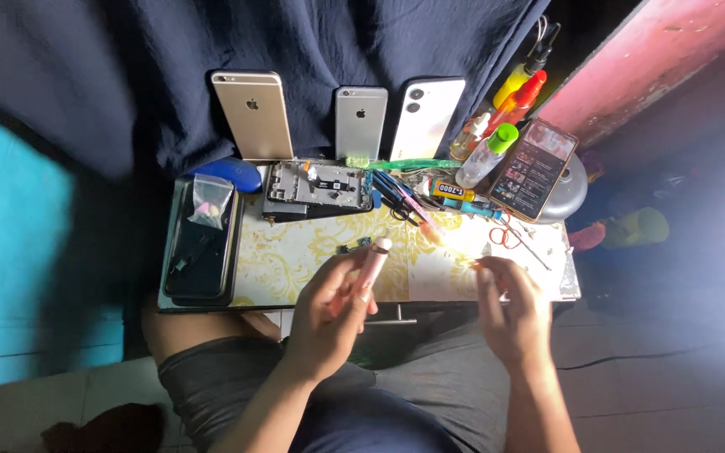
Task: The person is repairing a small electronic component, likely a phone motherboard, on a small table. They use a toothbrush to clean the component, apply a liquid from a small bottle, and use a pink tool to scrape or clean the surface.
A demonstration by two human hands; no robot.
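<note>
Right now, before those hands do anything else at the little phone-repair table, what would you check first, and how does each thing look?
1. Left hand grips the pink pen-shaped tool: ok.
2. Right hand holds something between its fingers: cannot tell, glare hides it.
3. Opened phone lies flat on the table: ok.
4. Red-handled scissors lie close to the right hand: not ok.
5. Green-capped bottle stands upright: not ok, it leans.
</note>
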